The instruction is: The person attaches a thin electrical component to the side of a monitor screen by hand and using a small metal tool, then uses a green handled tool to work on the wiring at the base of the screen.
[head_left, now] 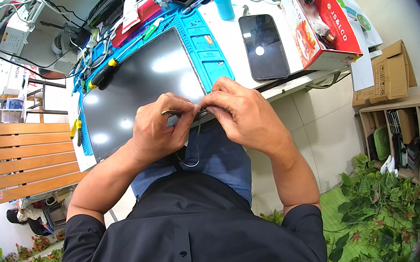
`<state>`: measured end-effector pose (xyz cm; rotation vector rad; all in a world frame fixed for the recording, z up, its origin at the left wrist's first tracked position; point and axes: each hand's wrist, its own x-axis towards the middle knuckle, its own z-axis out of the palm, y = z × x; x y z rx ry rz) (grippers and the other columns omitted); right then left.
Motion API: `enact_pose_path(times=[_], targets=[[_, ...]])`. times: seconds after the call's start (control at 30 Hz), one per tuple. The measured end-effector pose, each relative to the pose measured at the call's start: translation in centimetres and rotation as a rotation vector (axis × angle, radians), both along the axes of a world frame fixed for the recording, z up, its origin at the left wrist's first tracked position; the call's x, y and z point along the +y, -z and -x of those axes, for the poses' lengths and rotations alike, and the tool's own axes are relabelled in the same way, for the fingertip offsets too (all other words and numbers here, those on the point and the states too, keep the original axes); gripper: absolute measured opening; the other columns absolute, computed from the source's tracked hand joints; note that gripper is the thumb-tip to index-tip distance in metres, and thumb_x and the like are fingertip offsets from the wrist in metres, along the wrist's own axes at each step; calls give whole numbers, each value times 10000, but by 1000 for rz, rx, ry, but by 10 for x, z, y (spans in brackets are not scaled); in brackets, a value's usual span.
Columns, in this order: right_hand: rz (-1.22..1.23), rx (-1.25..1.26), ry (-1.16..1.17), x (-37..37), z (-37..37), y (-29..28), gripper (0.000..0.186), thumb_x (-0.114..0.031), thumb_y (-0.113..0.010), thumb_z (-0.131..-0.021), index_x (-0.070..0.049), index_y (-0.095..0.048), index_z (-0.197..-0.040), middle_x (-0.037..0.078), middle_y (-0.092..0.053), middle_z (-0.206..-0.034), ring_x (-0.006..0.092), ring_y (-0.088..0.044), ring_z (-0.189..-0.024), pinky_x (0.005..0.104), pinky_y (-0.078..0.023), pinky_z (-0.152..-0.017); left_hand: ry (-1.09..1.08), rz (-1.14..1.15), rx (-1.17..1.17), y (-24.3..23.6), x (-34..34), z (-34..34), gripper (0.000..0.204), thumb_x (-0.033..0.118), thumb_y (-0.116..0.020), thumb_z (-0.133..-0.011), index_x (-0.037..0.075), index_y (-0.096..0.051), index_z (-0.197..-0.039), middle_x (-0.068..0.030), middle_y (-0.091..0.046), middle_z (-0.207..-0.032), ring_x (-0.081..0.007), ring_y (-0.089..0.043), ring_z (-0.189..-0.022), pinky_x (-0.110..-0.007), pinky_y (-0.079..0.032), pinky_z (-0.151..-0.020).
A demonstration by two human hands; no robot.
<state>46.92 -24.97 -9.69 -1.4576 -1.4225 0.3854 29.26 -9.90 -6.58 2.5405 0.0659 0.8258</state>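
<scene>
- Small dark piece [203, 112], pinched between the fingertips at the workbench's front edge, by the near right corner of a black screen panel [142, 80]. Too small and covered for me to name.
- Right hand [241, 111]: thumb and forefinger together on that piece, other fingers curled.
- Left hand [166, 122]: thumb and forefinger meet right beside the right fingertips; fingers closed round a thin metal tool [171, 112], one end poking out to the left.
- Thin cable [198, 153] hangs in a loop below the hands, before the seated person's jeans. Its upper end is hidden from me.
- Panel lies face up, ceiling lights mirrored in it, on a blue mat [201, 39] with moulded compartments along its right side.
- Yellow-and-black screwdriver [103, 73] at the panel's far left edge; green-handled screwdriver [153, 28] nearer its far right corner.
- Dark phone [264, 48] right of the mat, lower end close to the front edge of the white workbench [231, 36].
- Teal bottle [223, 0] upright toward the back edge; open red-and-white box [298, 42] at the right end.
- Beyond the bench's left end, a slatted wooden bench [37, 156].
</scene>
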Motion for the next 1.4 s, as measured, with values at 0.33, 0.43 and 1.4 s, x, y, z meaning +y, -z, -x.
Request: enact_pose_path(times=[0.33, 0.43, 1.4], targets=[[10, -20, -1, 0, 1, -1, 129, 27, -723, -955, -1, -733, -1080, 137, -652, -1025, 351, -694, -911, 444, -546, -789, 33, 8, -20, 2, 2, 0, 285, -56, -868, -919, 30, -630, -1049, -121, -791, -894, -219, -799, -764, -307, -606, -643], [21, 16, -6, 1, 1, 1, 133, 30, -714, -964, 5, -718, -1094, 151, -661, -1040, 364, -701, -928, 452, -558, -808, 26, 29, -17, 2, 3, 1, 278, -53, -861, -930, 23, -621, -1049, -125, -789, -897, -204, -799, -763, -301, -618, -651], [70, -81, -35, 7, -6, -7, 126, -5, -782, -938, -30, -750, -1057, 115, -631, -975, 342, -689, -857, 459, -537, -753, -2, 251, 71, 4, 6, 6, 213, -75, -782, -1000, -23, -601, -1100, -108, -763, -902, -152, -801, -818, -276, -653, -719]])
